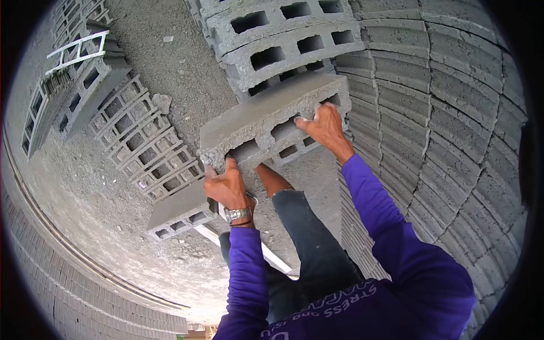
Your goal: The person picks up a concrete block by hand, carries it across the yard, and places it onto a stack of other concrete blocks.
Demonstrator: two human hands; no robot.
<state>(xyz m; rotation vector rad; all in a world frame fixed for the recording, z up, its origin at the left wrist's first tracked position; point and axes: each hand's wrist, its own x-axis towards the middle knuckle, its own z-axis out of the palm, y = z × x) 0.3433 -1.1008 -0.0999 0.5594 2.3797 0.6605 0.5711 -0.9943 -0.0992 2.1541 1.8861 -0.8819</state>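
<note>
A grey hollow concrete block (266,116) is held up in front of me, tilted, its open cells facing me. My left hand (226,186) grips its lower left end, with fingers at the left cell; a metal watch (238,214) is on that wrist. The fingers of my right hand (326,127) hook into the cells near its right end. Just beyond the held block rises a stack of similar blocks (294,31). Thumbs and some fingertips are partly hidden by the block.
Stacked blocks form a wall (447,113) on the right. Rows of blocks (144,136) stand on the gritty ground (187,68) at left, with leaning blocks (79,93) behind. Another block (181,218) and a white strip (272,255) lie near my legs (311,232).
</note>
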